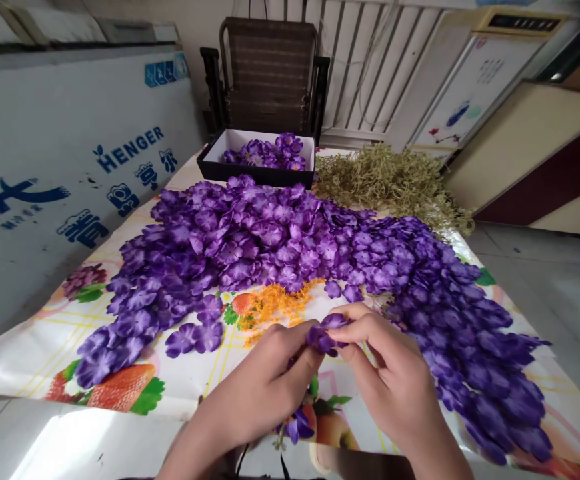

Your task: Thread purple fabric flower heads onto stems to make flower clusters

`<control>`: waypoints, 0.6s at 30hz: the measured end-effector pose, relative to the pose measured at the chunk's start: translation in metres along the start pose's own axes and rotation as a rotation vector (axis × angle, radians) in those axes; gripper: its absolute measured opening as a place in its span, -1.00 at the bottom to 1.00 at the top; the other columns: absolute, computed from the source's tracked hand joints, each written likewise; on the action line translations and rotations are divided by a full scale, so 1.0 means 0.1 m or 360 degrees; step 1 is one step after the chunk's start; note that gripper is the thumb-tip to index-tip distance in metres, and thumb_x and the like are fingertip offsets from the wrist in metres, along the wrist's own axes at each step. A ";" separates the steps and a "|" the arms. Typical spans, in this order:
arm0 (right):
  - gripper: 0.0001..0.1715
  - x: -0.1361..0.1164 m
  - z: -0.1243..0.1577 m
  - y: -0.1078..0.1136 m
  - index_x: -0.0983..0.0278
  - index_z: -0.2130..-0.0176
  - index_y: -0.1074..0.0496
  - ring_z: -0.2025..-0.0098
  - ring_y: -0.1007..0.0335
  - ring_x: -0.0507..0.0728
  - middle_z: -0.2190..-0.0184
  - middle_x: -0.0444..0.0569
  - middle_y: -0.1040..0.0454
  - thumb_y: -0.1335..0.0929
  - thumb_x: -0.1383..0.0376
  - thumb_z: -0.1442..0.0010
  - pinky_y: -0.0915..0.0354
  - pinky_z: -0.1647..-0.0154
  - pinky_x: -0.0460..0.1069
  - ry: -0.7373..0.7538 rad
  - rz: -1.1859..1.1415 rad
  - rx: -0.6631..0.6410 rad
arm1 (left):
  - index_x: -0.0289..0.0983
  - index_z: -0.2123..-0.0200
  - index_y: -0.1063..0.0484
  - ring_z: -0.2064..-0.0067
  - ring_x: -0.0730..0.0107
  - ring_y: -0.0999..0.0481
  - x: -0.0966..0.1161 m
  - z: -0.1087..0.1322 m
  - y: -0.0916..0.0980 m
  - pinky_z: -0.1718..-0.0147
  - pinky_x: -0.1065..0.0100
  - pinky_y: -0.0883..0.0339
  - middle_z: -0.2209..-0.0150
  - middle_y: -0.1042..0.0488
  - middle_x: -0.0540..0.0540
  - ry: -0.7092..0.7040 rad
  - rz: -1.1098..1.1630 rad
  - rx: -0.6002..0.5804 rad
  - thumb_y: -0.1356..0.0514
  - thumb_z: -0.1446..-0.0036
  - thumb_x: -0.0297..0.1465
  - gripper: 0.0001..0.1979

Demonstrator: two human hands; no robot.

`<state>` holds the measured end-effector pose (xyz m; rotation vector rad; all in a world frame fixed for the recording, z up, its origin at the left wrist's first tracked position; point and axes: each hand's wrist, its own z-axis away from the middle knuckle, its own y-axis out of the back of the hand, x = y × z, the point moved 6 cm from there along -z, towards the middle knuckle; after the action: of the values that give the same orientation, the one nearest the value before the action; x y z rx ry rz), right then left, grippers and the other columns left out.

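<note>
The left hand (273,377) grips one side of a purple, multi-petalled artificial flower (326,333) between thumb and fingers; the right hand (393,373) grips the opposite side. I read both grips as clamped on this flower, located between the hands above a white, glossy tablecloth printed with fruit (185,383). Just beyond the hands I locate a cluster of thin orange filaments (280,303), then a broad, curved heap of purple petal pieces (235,240). Behind the heap, a black rectangular box with a white interior (255,175) holds purple flowers (270,152). Yellow-green tangled stems (390,183) lie beside the box.
</note>
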<state>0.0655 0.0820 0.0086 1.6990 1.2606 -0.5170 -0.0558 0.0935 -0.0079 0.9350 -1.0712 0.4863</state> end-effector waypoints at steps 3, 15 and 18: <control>-0.70 0.01 0.00 -0.01 0.23 0.32 -0.27 0.22 -0.39 0.02 0.32 -0.08 -0.40 -0.21 0.62 -0.19 -0.31 0.27 -0.14 0.0024 0.0151 0.0037 | -0.22 0.46 -0.14 0.50 0.47 -0.20 -0.04 -0.03 -0.03 0.50 0.40 -0.04 0.54 -0.23 0.08 0.0019 -0.0207 -0.0002 0.10 -0.29 -0.37 -0.76; -0.80 0.39 0.02 -0.06 0.17 0.24 -0.38 0.25 -0.41 0.04 0.30 -0.14 -0.45 -0.29 0.46 -0.19 -0.34 0.23 -0.09 -0.0671 -0.0322 -0.0209 | -0.25 0.38 -0.25 0.40 0.41 -0.30 -0.02 -0.05 0.06 0.38 0.35 -0.12 0.43 -0.33 0.01 -0.0087 -0.0460 0.0065 0.07 -0.27 -0.50 -0.81; -0.85 0.39 0.00 0.05 0.21 0.36 -0.41 0.26 -0.42 0.05 0.35 -0.13 -0.46 -0.35 0.47 -0.14 -0.33 0.28 -0.09 -0.0630 -0.0588 -0.0038 | -0.26 0.26 -0.34 0.36 0.42 -0.33 -0.04 -0.02 0.16 0.33 0.36 -0.17 0.38 -0.37 0.01 -0.0043 -0.0203 0.0102 0.08 -0.28 -0.48 -0.79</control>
<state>0.0850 0.1024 -0.0193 1.2631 1.2777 -0.9997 -0.0688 0.1043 -0.0051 1.0619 -1.0185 0.4054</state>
